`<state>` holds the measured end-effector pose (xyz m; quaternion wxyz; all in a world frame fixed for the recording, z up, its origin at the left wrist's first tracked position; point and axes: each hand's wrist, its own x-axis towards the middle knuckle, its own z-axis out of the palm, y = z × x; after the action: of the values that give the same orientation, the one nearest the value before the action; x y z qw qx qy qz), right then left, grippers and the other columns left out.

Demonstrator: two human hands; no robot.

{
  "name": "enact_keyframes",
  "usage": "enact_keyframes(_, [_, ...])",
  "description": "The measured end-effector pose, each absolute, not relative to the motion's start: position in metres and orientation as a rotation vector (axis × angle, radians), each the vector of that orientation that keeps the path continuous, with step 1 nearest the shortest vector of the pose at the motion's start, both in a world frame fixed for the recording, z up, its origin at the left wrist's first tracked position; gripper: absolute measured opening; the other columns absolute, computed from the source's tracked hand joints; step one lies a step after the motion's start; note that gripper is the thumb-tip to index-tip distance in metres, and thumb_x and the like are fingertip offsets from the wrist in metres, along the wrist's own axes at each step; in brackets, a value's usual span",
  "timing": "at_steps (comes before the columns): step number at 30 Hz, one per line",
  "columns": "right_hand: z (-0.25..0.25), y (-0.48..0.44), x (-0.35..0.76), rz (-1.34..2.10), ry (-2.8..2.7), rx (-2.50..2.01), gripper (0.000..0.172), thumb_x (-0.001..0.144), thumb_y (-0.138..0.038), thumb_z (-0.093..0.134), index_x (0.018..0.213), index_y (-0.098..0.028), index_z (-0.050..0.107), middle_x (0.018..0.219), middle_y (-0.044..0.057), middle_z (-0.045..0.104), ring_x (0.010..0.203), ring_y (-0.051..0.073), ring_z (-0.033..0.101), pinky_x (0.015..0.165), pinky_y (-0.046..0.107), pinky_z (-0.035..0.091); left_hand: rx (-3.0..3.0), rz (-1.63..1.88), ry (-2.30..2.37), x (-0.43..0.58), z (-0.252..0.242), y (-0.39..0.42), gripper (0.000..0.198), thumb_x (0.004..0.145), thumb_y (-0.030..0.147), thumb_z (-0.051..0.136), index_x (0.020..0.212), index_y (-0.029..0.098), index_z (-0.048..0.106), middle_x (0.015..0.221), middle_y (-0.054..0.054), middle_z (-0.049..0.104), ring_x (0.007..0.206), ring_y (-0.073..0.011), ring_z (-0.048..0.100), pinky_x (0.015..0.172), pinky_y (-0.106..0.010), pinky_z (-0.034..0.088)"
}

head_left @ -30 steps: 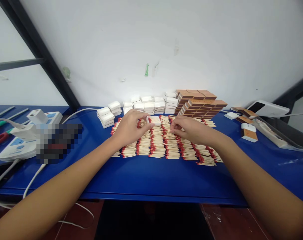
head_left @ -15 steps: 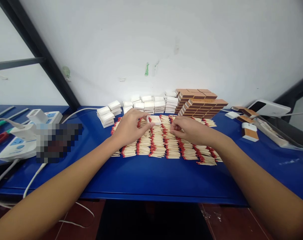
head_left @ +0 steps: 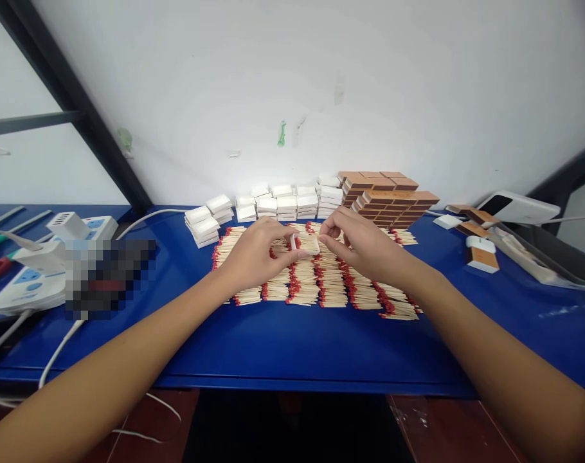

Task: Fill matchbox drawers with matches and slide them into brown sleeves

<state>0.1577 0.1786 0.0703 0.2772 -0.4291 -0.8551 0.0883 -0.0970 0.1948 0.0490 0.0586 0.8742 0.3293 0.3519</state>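
Note:
A small white matchbox tray (head_left: 293,242) is gripped at its left end between the thumb and fingers of my left hand (head_left: 254,254). Matches (head_left: 306,243) lie in it, red heads toward the left. My right hand (head_left: 357,241) has its thumb and forefinger pinched together at the tray's right end; what is between them, if anything, is too small to make out. Under and around both hands, rows of loose matches (head_left: 333,292) with red heads cover the blue table (head_left: 283,341). The hands hide part of these rows.
White matchbox trays (head_left: 278,202) are stacked along the wall. Brown matchboxes (head_left: 393,199) form a pile beside them. At the left lie a power strip (head_left: 32,283), cables and a blurred dark object (head_left: 112,276). A white device (head_left: 519,209) and loose boxes (head_left: 483,257) are at the right.
My right hand has moved left and slightly up from the match rows to the tray's right end. The tray has shifted slightly right and toward me, tipped so its inside shows.

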Motion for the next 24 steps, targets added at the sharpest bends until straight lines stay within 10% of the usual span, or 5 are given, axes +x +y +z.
enact_keyframes(24, [0.0634, 0.174, 0.1524, 0.144, -2.341, -0.98, 0.012, 0.107, -0.028, 0.05, 0.104, -0.025, 0.062, 0.114, 0.013, 0.062, 0.114, 0.032, 0.058, 0.098, 0.048, 0.049, 2.629, 1.041, 0.942, -0.0933, 0.0495, 0.1871, 0.034, 0.101, 0.057, 0.07, 0.115, 0.027, 0.078, 0.104, -0.005, 0.079, 0.101, -0.0252, 0.069, 0.089, -0.042, 0.054])
